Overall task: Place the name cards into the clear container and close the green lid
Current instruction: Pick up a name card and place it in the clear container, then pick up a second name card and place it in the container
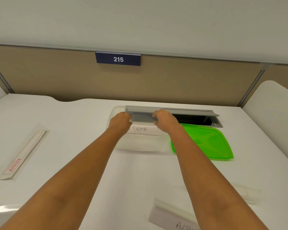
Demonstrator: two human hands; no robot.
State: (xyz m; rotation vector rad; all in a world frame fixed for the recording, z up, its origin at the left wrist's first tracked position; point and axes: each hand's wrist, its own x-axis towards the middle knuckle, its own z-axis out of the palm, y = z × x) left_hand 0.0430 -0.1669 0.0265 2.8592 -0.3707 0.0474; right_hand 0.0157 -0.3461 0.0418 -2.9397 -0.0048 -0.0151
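Observation:
A clear container (pixel 140 145) stands on the white desk at centre. Over it both hands hold a name card marked SIGMA (pixel 142 129) by its ends: my left hand (pixel 120 122) grips the left end, my right hand (pixel 165 121) the right end. The card sits upright inside or just above the container's opening; I cannot tell which. The green lid (pixel 204 141) lies flat on the desk, touching the container's right side. Another name card marked with letters starting AL (pixel 171 218) lies near the front edge. A long card with a red label (pixel 22 155) lies at the left.
A grey cable hatch (pixel 189 113) stands open behind the container and lid. Clear card holders lie at front right (pixel 246 193) and front left (pixel 3 209). A beige partition with a blue 215 sign (pixel 118 59) closes the desk's far edge.

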